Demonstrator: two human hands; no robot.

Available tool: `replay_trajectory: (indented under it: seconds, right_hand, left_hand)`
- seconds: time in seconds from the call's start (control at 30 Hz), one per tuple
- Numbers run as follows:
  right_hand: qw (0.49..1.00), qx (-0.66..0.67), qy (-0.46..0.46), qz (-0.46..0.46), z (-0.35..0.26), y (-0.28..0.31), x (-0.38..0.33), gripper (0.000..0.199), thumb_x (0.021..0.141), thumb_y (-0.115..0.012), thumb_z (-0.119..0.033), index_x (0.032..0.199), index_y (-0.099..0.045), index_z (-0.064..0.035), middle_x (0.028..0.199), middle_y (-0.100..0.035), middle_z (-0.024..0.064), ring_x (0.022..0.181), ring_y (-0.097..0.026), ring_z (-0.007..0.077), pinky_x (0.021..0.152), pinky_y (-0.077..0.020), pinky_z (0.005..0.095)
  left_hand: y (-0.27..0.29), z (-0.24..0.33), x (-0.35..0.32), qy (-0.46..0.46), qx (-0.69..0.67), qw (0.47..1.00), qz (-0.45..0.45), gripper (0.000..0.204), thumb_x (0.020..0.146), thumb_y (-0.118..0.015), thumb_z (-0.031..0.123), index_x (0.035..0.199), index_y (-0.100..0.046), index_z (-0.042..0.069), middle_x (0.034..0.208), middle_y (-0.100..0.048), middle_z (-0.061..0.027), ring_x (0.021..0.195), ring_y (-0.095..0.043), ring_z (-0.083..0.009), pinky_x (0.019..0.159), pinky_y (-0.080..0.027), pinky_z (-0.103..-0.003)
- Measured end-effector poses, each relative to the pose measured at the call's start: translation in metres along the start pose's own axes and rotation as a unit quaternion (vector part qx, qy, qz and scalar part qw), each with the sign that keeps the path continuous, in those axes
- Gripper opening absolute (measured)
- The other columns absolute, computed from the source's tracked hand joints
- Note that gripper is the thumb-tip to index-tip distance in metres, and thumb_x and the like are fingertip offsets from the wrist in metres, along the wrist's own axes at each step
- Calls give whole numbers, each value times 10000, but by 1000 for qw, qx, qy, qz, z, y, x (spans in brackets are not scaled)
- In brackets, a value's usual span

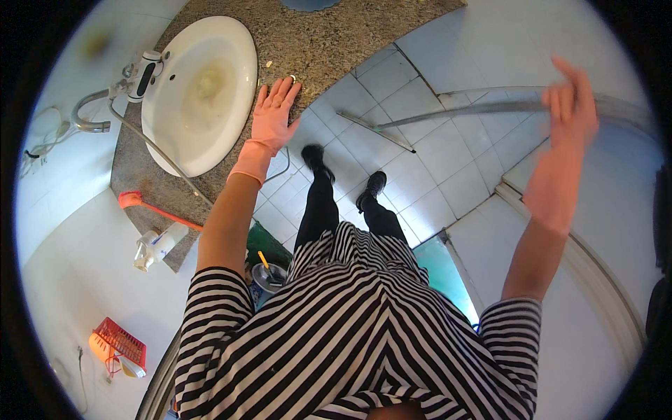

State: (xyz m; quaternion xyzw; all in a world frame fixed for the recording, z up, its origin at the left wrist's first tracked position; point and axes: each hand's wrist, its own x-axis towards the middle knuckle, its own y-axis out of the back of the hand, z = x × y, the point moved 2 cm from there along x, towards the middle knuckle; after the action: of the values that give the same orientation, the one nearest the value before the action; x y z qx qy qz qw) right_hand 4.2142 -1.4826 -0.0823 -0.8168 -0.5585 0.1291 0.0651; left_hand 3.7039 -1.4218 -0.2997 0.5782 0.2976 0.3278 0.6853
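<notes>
My left hand (pixel 274 115), in a pink rubber glove, lies on the edge of the brown speckled countertop (pixel 336 49) with its fingers stretched out and nothing held. Beside it is the white oval sink (pixel 238 77). Off to the right, my right hand (pixel 572 112), in a matching glove and slightly blurred, has its fingers curled at the long grey handle of a floor squeegee (pixel 462 110). The index finger points up and away from the handle. The squeegee's thin blade (pixel 376 131) rests on the tiled floor (pixel 448 154) ahead of my feet.
A faucet (pixel 91 126) with a hose stands left of the sink. On the counter's near end are a red brush (pixel 131 199) and a clear bottle (pixel 159 246). A red basket (pixel 122 343) hangs on the wall; a metal basin (pixel 269 278) sits below my left arm.
</notes>
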Motion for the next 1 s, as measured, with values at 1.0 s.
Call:
replay_trajectory:
  seconds: [1.0]
  right_hand:
    - [748, -149, 169, 624, -6, 148, -354, 440, 1076, -420, -281, 1035, -708, 49, 487, -226, -40, 449, -251, 82, 594, -420, 312]
  left_hand:
    - [-12, 8, 6, -28, 3, 999, 28, 872, 786, -774, 221, 1549, -364, 120, 1600, -368, -132, 1472, -339, -341, 1241, -208, -513]
